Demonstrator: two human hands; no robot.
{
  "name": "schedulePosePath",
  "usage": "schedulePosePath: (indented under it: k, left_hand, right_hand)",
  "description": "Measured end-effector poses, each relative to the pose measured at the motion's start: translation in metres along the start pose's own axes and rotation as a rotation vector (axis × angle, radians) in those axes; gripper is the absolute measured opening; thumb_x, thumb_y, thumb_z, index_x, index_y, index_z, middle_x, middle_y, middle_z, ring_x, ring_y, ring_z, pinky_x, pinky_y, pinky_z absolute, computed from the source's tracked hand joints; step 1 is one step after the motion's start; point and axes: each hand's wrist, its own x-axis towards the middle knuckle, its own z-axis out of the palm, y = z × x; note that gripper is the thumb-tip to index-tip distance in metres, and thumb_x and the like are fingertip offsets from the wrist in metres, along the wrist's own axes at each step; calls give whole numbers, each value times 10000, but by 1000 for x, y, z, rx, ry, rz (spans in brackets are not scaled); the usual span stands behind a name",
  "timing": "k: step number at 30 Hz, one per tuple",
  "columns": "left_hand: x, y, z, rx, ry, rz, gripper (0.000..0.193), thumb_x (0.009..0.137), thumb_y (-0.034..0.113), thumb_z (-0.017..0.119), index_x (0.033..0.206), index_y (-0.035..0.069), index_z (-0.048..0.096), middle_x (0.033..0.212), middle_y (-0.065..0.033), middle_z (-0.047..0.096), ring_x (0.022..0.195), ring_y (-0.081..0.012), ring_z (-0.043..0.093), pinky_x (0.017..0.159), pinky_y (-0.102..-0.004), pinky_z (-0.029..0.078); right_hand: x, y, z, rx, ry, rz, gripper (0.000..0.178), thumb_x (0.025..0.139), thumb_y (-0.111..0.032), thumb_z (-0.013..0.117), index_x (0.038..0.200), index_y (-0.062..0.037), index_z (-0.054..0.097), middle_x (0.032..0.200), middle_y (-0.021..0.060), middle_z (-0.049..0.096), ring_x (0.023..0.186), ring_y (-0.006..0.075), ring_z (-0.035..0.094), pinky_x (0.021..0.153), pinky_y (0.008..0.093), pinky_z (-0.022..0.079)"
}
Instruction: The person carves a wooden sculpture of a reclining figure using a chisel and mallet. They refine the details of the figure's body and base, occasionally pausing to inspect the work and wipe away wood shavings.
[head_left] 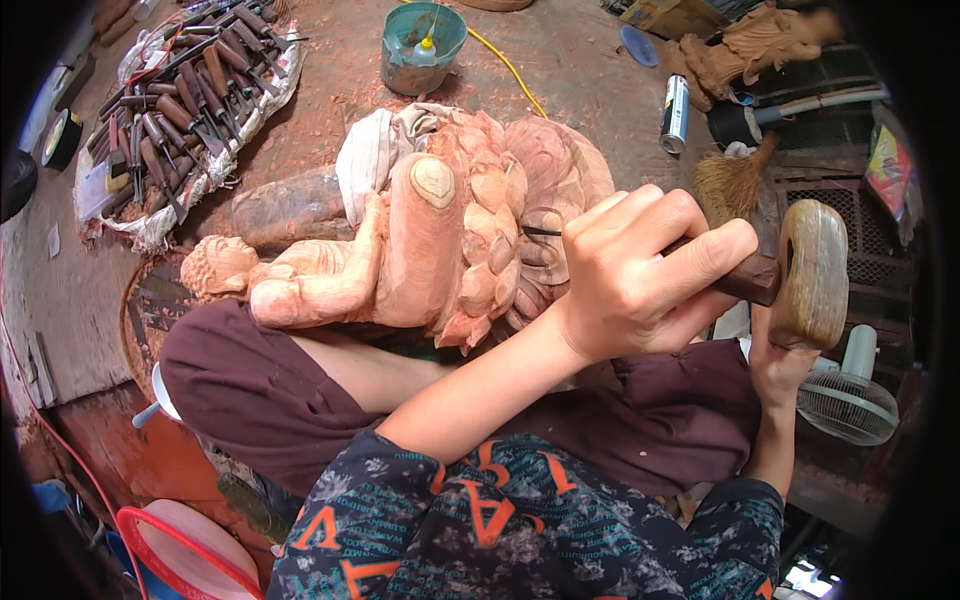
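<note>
A carved wooden figure [420, 250] lies on its side across my lap's far edge, its curly-haired head to the left and a band of lotus petals [490, 230] to the right. My left hand [650, 270] is closed around a chisel [752, 280], whose thin metal blade points left at the carved base [560, 175]. Whether the tip touches the wood is hard to tell. On the right, my right hand [783, 362] grips a worn wooden mallet [812, 275], its head right at the butt of the chisel handle. The mallet partly hides those fingers.
Many carving tools [185, 110] lie heaped on a white sack at the far left. Beyond the figure stands a green bucket [400, 60]. At the right are a spray can [676, 115], a straw brush [735, 180], a fan [850, 405] and another carving [750, 45].
</note>
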Motion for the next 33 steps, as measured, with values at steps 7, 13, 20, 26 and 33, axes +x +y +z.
schedulePosePath:
  k: [7, 13, 20, 26, 33]
  left_hand:
    - [1, 0, -5, 84, -15, 81, 432, 574, 122, 780, 1003, 104, 745, 696, -8, 559, 551, -174, 521, 473, -302, 394]
    - [-9, 9, 4, 48, -28, 105, 410, 613, 198, 733, 1020, 160, 761, 695, 35, 520, 542, -144, 482, 474, -274, 357]
    - [-8, 3, -14, -23, -67, 80, 385, 637, 241, 738, 1008, 136, 736, 701, 12, 538, 556, -158, 507, 490, -288, 369]
    - [-5, -3, -11, -39, -41, 67, 408, 598, 226, 729, 987, 106, 701, 695, -12, 484, 570, -204, 493, 496, -330, 355]
    - [-2, -1, -33, -150, -66, -80, 418, 708, 278, 704, 1064, 78, 614, 749, -56, 515, 651, -215, 508, 592, -345, 407]
  right_hand:
    - [0, -2, 1, 0, -6, 23, 382, 911, -1, 637, 1284, 28, 560, 1195, 137, 626, 1126, 239, 593, 992, 381, 456]
    - [0, 3, -5, -314, -101, -41, 488, 900, -72, 575, 1340, 72, 418, 971, 65, 556, 929, 181, 550, 1104, 457, 339]
    - [12, -14, 2, -97, -25, 60, 463, 856, 46, 561, 1282, 106, 390, 846, 49, 509, 817, 141, 504, 1068, 374, 337]
    - [-4, 11, -5, -120, -106, 40, 507, 845, 53, 601, 1330, 70, 453, 1104, 120, 600, 1061, 204, 570, 1021, 351, 417]
    - [12, -5, 1, -73, -81, -92, 574, 715, 87, 617, 1282, 16, 560, 1148, 178, 654, 1013, 297, 667, 898, 333, 498]
